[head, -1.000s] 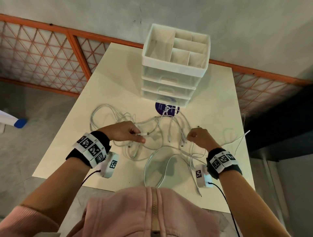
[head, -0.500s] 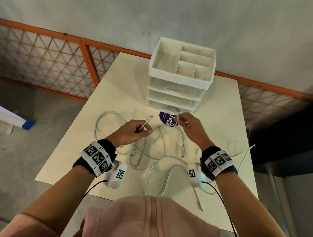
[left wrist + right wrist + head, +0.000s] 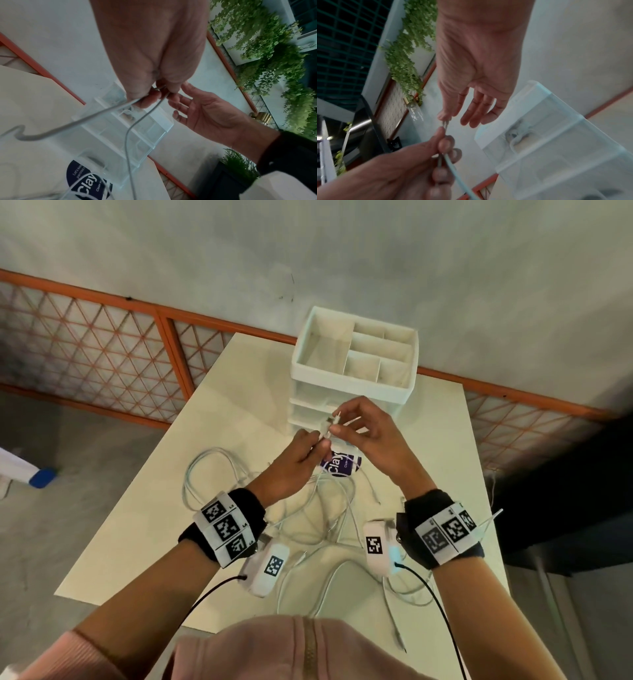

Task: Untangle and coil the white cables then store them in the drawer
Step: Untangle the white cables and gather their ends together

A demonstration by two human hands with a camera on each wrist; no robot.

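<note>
Several white cables (image 3: pixel 308 518) lie tangled on the cream table (image 3: pixel 222 440). Both hands are raised above the tangle, in front of the white drawer unit (image 3: pixel 356 364). My left hand (image 3: pixel 320 440) grips two cable strands (image 3: pixel 137 121) in curled fingers. My right hand (image 3: pixel 337 424) pinches the connector ends (image 3: pixel 445 123) between thumb and forefinger, its other fingers spread. The hands touch at the connectors. From the right wrist view, my left hand (image 3: pixel 443 148) holds the strands just below the pinch. The drawers look closed.
A round purple label (image 3: pixel 340 465) lies under the cables by the drawer unit. Something white shows inside a clear drawer (image 3: pixel 517 134). An orange lattice railing (image 3: pixel 102 347) runs behind the table. A white, blue-tipped object (image 3: pixel 37 477) lies on the floor at left.
Both hands rose off the table and came together in front of the drawers. My left hand carried its cable end up, and my right hand now pinches the connectors beside it.
</note>
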